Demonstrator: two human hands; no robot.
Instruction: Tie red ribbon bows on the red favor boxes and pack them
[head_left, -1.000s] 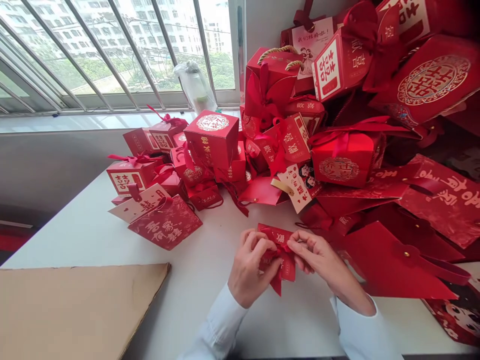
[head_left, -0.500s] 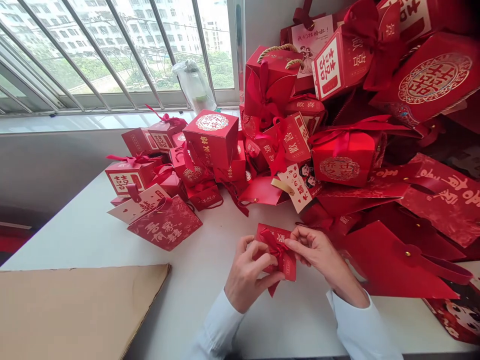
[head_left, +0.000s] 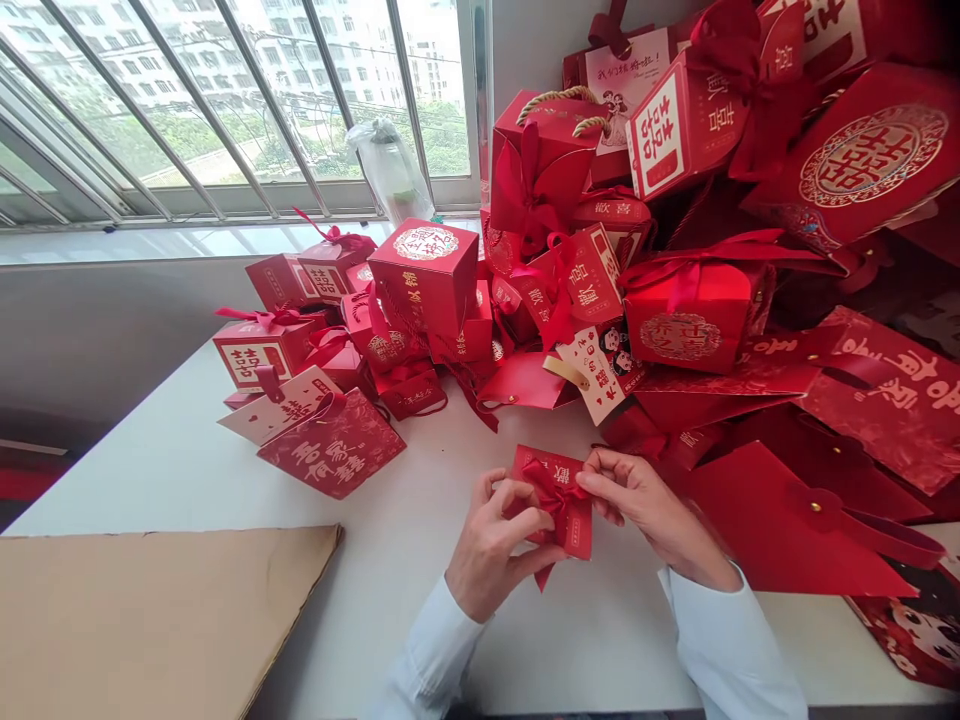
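A small red gift box (head_left: 576, 535) with pale lettering rests on the table near its front, under both hands. Across its top lies a dark red ribbon bow (head_left: 556, 492). My left hand (head_left: 499, 545) curls over the box's left side, fingers on the bow and thumb along the near edge. From the right, my right hand (head_left: 637, 505) pinches the bow's right loop between thumb and forefinger. A ribbon tail (head_left: 544, 577) hangs below the box. My left fingers partly hide the bow's left side.
Many red gift boxes (head_left: 424, 275) and bags are heaped behind and to the right on the white table (head_left: 390, 600). A red bag (head_left: 795, 530) lies right of my right hand. A cardboard sheet (head_left: 150, 620) covers the left front. A barred window (head_left: 247, 100) stands behind.
My right hand has drawn the bow's right loop slightly outward, so the bow looks wider and fuller. My left hand stays on the box, nearly still.
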